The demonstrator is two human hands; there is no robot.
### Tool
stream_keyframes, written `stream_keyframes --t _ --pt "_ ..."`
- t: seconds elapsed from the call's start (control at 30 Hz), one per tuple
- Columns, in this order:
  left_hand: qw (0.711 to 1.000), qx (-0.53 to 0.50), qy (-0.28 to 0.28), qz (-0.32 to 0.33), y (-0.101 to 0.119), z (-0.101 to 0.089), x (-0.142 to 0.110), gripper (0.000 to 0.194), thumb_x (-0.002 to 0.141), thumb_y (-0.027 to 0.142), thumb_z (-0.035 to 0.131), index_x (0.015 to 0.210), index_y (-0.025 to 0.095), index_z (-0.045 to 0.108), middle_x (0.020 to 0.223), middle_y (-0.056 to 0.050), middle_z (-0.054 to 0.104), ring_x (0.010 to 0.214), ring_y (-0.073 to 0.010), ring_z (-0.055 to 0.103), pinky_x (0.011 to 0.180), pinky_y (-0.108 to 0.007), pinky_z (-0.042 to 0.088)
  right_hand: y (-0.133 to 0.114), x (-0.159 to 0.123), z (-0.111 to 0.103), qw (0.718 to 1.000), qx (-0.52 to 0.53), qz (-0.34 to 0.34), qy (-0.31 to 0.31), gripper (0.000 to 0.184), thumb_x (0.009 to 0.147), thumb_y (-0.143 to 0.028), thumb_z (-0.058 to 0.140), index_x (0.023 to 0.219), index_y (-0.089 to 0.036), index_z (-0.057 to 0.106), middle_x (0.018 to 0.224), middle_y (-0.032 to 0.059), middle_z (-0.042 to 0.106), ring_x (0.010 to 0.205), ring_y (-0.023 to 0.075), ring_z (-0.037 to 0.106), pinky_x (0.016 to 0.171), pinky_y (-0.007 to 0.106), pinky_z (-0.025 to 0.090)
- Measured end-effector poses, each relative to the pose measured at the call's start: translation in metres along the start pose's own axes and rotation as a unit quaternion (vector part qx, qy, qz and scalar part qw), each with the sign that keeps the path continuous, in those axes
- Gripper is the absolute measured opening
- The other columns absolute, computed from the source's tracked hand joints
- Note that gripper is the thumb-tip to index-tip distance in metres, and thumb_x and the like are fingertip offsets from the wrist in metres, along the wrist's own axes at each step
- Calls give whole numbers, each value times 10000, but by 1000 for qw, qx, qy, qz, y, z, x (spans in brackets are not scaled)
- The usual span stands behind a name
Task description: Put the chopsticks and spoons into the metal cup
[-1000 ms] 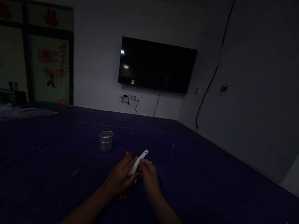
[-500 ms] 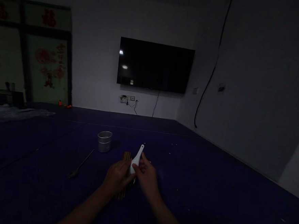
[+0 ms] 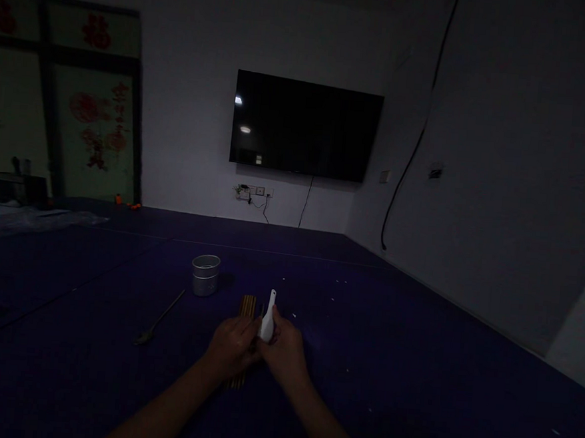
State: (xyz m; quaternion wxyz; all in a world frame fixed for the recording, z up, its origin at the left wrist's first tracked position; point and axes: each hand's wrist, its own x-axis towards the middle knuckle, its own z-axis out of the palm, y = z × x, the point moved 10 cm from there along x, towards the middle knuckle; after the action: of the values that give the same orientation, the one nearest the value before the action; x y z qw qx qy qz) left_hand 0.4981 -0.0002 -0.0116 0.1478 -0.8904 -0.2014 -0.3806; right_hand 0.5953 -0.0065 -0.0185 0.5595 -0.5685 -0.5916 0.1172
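A white soup spoon [image 3: 268, 323] is held between my two hands, its holed handle pointing up and away from me. My right hand [image 3: 286, 351] grips it from the right side, closed around the bowl and lower handle. My left hand [image 3: 234, 342] is closed too, its fingers at the spoon's left edge. Under the left hand lies a bundle of brown chopsticks [image 3: 248, 304], its middle hidden. A metal cup [image 3: 205, 276] stands upright beyond the left hand. Left of my hands a long-handled metal spoon or fork [image 3: 159, 320] lies flat; its head is too dark to tell.
The dark blue surface [image 3: 387, 359] carries several small white scraps. Clear plastic sheeting [image 3: 36, 224] lies at the far left. A black television [image 3: 306, 126] hangs on the back wall above sockets and cables. A wall [image 3: 499, 193] bounds the right side.
The white spoon has turned more upright and edge-on, its handle tip shifting slightly left and down. My right fingers have wrapped further around it. The cup and chopsticks stay put.
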Motion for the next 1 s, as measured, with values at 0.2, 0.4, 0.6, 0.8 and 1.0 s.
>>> stream_keyframes --t 0.2,0.4,0.6,0.8,1.0 --pt "995 -75 -71 -9 3 7 6 506 826 365 570 1281 170 468 976 -95 649 903 -227 599 776 -350 499 2 2 -11 994 -105 30 7 519 700 -208 573 1201 -72 588 826 113 724 705 215 665 598 266 492" --pt "979 -115 -166 -33 8 18 9 569 805 496 595 1295 228 482 1143 -89 589 1087 -256 512 946 -427 404 11 2 -13 967 -235 86 -37 540 684 -159 594 1211 -43 581 902 150 729 843 234 685 636 234 479" --pt "975 -126 -179 -25 11 18 8 536 765 584 605 1172 236 591 1181 -67 583 1174 -261 461 1049 -449 305 20 -2 -6 947 -283 117 -97 361 664 -146 637 1021 -98 660 859 117 727 800 209 678 609 221 444" --pt "967 -146 -210 -20 12 21 4 607 799 637 517 1262 247 551 1338 -82 528 1310 -308 369 1121 -549 167 25 -3 -4 943 -294 105 -114 211 677 -155 639 885 -127 660 866 101 716 773 183 661 603 220 414" --pt "949 -170 -265 -31 15 24 2 648 806 646 499 1319 250 505 1442 -85 441 1398 -317 245 1134 -600 43 26 -2 0 930 -321 92 -149 190 667 -125 628 851 -135 673 856 90 713 803 191 654 638 231 417"
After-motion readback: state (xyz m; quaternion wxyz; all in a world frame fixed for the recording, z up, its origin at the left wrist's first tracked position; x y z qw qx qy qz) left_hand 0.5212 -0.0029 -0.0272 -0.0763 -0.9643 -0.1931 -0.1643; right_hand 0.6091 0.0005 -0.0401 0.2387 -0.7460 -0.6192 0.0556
